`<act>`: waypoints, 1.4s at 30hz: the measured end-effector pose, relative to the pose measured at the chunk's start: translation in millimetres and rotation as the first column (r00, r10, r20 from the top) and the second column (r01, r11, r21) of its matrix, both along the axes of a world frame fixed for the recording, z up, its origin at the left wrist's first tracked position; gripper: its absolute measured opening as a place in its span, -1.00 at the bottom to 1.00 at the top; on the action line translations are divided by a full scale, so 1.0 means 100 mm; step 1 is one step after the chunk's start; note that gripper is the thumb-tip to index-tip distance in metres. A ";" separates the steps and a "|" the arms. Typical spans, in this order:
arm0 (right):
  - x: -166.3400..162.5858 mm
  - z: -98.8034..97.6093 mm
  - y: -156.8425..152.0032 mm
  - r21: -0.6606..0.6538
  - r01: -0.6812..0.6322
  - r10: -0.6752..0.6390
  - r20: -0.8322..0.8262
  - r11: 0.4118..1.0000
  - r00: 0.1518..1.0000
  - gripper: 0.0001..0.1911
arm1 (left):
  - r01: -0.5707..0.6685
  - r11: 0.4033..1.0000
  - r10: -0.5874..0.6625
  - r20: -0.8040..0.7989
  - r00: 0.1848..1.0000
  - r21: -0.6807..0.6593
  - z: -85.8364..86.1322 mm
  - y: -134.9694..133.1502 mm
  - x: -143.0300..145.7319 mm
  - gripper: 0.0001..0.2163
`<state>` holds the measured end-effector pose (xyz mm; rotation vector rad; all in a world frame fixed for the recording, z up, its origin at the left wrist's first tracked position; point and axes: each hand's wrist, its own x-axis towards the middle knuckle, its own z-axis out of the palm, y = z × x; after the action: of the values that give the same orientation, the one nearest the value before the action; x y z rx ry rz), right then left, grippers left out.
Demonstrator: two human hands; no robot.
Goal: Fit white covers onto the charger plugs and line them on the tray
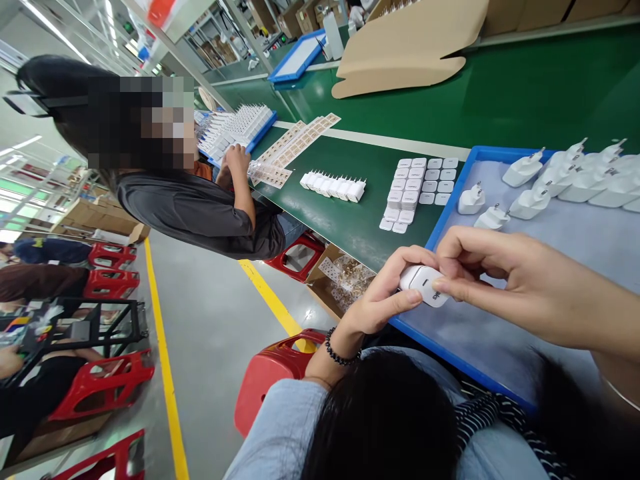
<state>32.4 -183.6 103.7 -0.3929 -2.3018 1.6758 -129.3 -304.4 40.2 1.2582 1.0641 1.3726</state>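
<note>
Both of my hands hold one white charger plug (421,283) over the near edge of a blue tray (453,193) lined with grey. My left hand (385,300), with a dark bead bracelet on the wrist, wraps round the plug from below, thumb on its face. My right hand (520,287) pinches the plug's right end with thumb and forefinger. Several more white plugs (530,200) with metal pins lie in the tray further away.
On the green bench (525,93) lie a row of white plugs (333,185), a block of white plugs (417,190) and label sheets (295,143). A co-worker in a dark grey shirt (200,213) sits at the bench to the left. Red stools (270,380) and a cardboard box of parts (345,277) stand below.
</note>
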 end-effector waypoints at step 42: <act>-0.04 0.01 -0.02 -0.442 0.105 -0.072 0.092 0.891 0.993 -0.71 | -0.128 0.935 0.185 -0.147 0.972 0.329 -0.11 0.09 0.16 -0.65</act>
<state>28.8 -185.6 105.2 -0.6501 -1.8893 2.1698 -113.3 -295.2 28.7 1.5815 1.1137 1.6272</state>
